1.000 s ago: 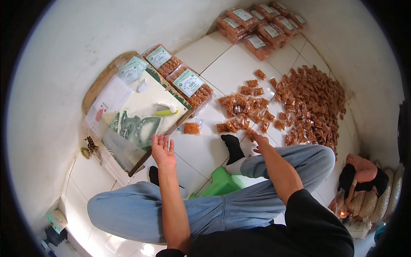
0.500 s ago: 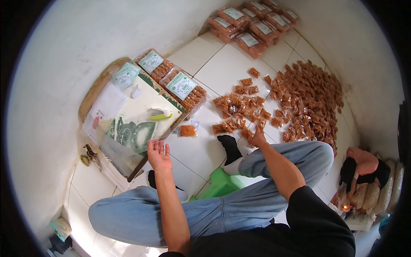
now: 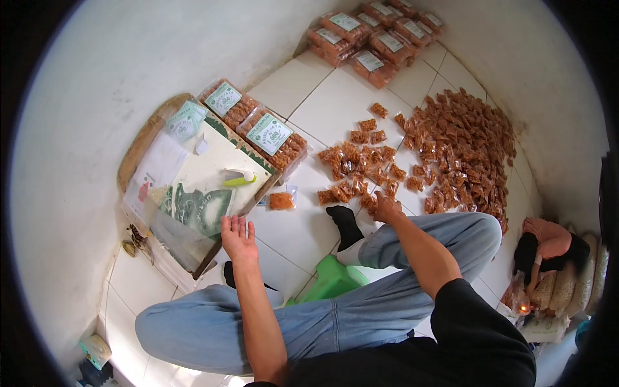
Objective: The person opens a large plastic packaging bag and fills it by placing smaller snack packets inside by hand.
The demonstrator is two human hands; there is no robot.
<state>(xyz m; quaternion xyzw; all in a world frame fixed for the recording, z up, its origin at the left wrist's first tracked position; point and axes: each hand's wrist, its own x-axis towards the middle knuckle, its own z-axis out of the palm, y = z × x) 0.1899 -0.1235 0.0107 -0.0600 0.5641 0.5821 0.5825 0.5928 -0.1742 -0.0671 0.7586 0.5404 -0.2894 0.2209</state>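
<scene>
My left hand (image 3: 239, 240) is held palm up with its fingers stretched out and nothing in it, beside the near corner of a low board-topped table (image 3: 222, 145). On the floor to the right, my right hand (image 3: 389, 210) has its fingers curled against a small clear packet of orange-brown snacks (image 3: 369, 204); its grip is partly hidden. Just beyond it lies a loose group of similar snack packets (image 3: 348, 157). A much larger heap of packets (image 3: 461, 151) spreads farther right. One separate packet (image 3: 281, 200) lies between the table and my foot.
A lime-green stapler (image 3: 239, 177) and printed labels (image 3: 187, 120) lie on the table. Two large labelled snack packs (image 3: 276, 137) line its far side. More packs (image 3: 380, 42) are stacked by the wall. A green stool (image 3: 332, 282) is below me. Another person (image 3: 548, 245) crouches right, near a small flame (image 3: 523, 309).
My right hand's fingers have drawn in toward the small snack packet. My left hand stays palm up in nearly the same place. The view has shifted slightly.
</scene>
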